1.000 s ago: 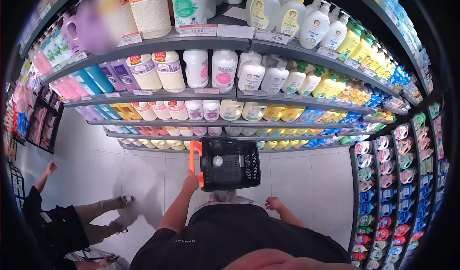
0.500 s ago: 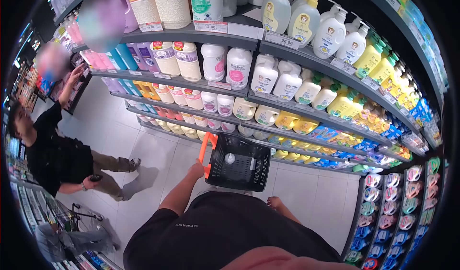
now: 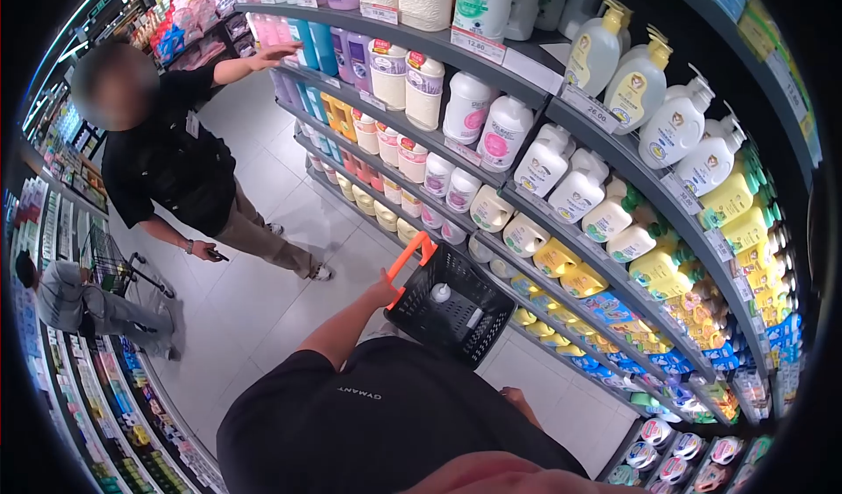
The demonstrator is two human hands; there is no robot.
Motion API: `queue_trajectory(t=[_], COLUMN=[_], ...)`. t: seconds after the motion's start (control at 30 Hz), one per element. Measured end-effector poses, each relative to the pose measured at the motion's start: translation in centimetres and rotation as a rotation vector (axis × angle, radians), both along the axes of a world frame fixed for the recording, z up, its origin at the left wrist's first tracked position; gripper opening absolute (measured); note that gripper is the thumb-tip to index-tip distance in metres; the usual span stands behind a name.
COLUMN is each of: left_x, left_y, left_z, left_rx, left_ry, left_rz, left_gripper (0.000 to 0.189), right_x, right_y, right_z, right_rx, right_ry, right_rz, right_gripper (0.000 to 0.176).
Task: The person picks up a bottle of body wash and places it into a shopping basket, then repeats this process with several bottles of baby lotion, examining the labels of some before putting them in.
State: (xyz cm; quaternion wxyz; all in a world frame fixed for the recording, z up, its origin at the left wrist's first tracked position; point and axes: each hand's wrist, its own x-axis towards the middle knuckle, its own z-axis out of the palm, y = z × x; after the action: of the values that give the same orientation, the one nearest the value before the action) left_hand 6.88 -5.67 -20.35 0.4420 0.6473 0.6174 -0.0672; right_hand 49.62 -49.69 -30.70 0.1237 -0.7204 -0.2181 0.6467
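Black basket (image 3: pixel 474 275): remains near the shelves (image 3: pixel 425 40), grasped by its orange handle (image 3: pixel 405 255) in the left hand (image 3: pixel 383 291); appears farther right than before, white bottle (image 3: pixel 441 293) still inside. Cannot tell the half-hidden right hand's (image 3: pixel 518 400) state. Seen higher than earlier: co-worker (image 3: pixel 180 165), arm (image 3: pixel 241 70) outstretched.

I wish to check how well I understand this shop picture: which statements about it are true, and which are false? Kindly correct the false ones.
1. The left hand has its grip on the orange handle. True.
2. The black shopping basket is full of bottles. False: only one small white bottle shows inside.
3. The right hand holds a green bottle. False: it hangs low beside the body, and no bottle shows in it.
4. Another person's hand is stretched out toward the shelves. True.
5. The bottles with yellow pumps stand behind a price label reading 26.00. True.
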Motion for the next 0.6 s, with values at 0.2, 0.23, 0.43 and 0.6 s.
queue_trajectory(t=[0.2,0.23,0.43,0.6], left_x=[-1.0,-1.0,-1.9,-2.0], left_y=[-0.6,-0.7,-0.2,0.1], left_z=[-2.2,-1.4,0.0,2.7], left_rx=[0.007,-0.036,-0.143,-0.21], left_ry=[-0.145,-0.162,-0.173,-0.183], left_rz=[-0.047,-0.032,-0.077,-0.118], left_gripper=[0.105,0.105,0.105,0.105], right_x=[-2.2,-2.4,-4.7,-7.1], right_y=[4.7,5.6,9.9,10.6], right_z=[3.2,3.2,4.1,5.4], right_rx=[0.026,0.058,0.24,0.211], right_ry=[-0.071,-0.06,-0.095,-0.066], right_rz=[0.07,0.096,0.31,0.154], right_gripper=[0.041,0.041,0.035,0.032])
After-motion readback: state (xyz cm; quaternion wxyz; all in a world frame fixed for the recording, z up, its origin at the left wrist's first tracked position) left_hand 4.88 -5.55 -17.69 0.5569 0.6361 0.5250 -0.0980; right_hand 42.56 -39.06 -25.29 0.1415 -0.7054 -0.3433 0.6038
